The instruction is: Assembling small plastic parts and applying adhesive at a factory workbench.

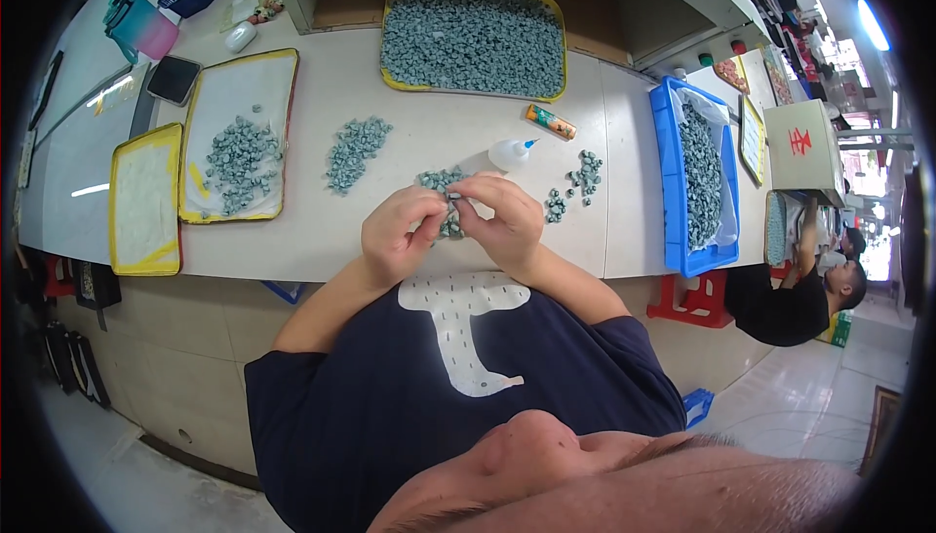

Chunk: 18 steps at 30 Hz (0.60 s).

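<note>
Between the fingertips of both my hands, close over the table, is a small grey-green piece (452, 197), too small to name further. My left hand (402, 229) pinches it from one side, and my right hand (502, 216) closes on it from the other. Under and behind the fingers lies a heap of similar grey-green pieces (439, 180), partly hidden by the hands. Another heap (358, 153) sits to the left. Two smaller groups lie to the right, a larger one (585, 174) and a nearer one (555, 205). A white squeeze bottle (508, 154) with a blue tip stands just beyond my right hand.
An orange-and-green cylinder (551, 122) lies behind the bottle. At the back is a full yellow-rimmed tray (468, 93). A blue bin (673, 192) of pieces stands right; a paper-lined tray (255, 84) and a yellow-edged tray (144, 203) lie left. A co-worker (780, 309) sits far right.
</note>
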Tool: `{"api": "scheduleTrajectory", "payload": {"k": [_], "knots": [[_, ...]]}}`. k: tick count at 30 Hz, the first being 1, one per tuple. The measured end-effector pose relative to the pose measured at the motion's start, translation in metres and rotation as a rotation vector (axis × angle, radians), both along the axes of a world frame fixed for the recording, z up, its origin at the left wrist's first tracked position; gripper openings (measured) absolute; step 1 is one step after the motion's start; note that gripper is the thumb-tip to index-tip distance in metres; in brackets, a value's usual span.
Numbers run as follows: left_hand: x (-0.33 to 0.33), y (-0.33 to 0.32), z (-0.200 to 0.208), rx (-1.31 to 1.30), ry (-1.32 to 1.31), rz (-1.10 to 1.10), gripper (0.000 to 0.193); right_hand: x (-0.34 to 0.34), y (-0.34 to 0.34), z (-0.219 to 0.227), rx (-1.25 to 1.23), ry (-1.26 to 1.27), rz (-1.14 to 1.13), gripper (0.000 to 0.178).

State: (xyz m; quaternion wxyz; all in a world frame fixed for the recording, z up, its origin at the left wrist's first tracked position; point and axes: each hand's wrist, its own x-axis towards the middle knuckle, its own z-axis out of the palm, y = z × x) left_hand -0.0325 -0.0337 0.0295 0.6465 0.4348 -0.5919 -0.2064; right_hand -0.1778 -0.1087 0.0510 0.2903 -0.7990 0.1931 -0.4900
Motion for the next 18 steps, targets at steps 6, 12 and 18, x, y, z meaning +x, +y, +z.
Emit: {"api": "scheduleTrajectory", "payload": {"k": [6,12,18], "knots": [[-0.007,0.003,0.001,-0.056,-0.056,0.014,0.018,-0.008,0.0,0.0,0.043,-0.05,0.053,0.026],[-0.013,0.005,-0.007,0.035,0.205,-0.128,0.018,-0.013,-0.001,0.001,0.034,-0.064,0.052,0.026],[-0.014,0.005,-0.009,0.054,0.311,-0.194,0.017,-0.016,0.001,0.0,0.183,-0.07,0.062,0.023]]}}
